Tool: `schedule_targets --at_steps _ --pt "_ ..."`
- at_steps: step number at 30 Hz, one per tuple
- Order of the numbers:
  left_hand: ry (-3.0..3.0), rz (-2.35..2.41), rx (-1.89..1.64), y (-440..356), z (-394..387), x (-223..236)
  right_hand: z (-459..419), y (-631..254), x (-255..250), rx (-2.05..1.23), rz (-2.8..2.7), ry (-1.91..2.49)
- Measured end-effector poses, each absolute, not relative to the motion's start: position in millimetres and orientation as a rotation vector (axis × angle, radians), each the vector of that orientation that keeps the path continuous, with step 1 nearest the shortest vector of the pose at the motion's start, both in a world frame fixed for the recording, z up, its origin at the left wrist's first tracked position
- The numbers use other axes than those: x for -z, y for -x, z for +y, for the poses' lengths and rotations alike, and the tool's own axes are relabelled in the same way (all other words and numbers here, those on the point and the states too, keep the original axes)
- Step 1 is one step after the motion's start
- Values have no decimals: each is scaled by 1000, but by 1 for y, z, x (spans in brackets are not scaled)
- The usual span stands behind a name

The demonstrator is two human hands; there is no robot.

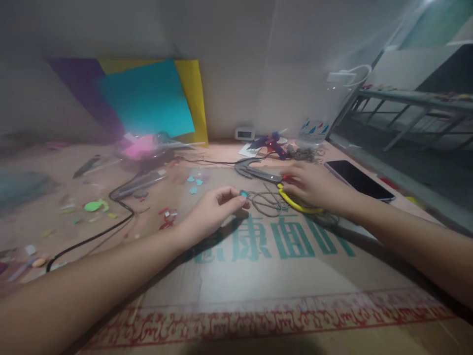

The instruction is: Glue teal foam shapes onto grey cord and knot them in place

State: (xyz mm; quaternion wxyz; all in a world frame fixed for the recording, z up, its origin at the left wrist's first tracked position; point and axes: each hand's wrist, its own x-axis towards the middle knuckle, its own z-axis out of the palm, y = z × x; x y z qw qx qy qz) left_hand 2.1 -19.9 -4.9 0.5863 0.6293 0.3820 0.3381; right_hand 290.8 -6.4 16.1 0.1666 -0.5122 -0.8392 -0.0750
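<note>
My left hand [221,207] is closed in a pinch on a small turquoise piece [244,195], mostly covered by the fingertips. My right hand [310,187] is closed on the yellow and red handles of a pair of scissors [266,175], whose grey blades point left over the mat. Thin grey-brown cord [266,204] lies in loose loops between the two hands. Several turquoise cut-out shapes [194,191] rest on the mat beyond my left hand.
A purple glue gun [271,144], a small white display device [244,133] and a clear plastic container [314,128] stand at the back. On the right lies a phone [360,180]. Coloured sheets [148,98] lean on the wall; scraps and a black cable [92,237] spread leftward.
</note>
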Motion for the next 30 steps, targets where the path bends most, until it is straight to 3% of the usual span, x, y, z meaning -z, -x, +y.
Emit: schedule_targets --at_steps 10,20,26,30 --pt "-1540 873 -795 -2 -20 2 -33 -226 -29 154 -2454 773" --pt "-1804 1067 -753 -1 -20 4 9 -270 -28 89 -2290 1551" --pt "-2433 994 -644 2 -18 3 13 -290 -34 5 -2547 1785" --pt "-2536 1204 -555 6 -16 -1 11 -300 -44 -22 -2610 1767"
